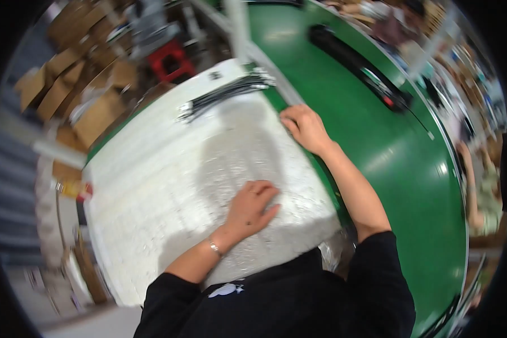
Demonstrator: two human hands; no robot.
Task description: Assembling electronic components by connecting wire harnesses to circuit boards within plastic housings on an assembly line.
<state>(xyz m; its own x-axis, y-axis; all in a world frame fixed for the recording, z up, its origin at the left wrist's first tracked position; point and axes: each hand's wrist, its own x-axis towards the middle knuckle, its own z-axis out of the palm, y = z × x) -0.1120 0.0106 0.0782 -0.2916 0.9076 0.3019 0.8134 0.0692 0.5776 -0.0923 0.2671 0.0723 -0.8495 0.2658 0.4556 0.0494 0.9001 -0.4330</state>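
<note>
A white padded sheet with a wrinkled, shiny surface covers the worktable in front of me. Over its near right part rests my left hand, thumb apart from the fingers, holding nothing. My right hand is at the sheet's right edge, beside the green belt. Its fingers are bent together, and whatever they may hold is hidden beneath them. Toward the far edge of the sheet lies a bundle of black cables with whitish ends, away from both hands.
To the right runs a green conveyor belt carrying a long black assembly. A metal post rises at the far corner. Cardboard boxes and a red stool stand left. Other people work beyond the belt.
</note>
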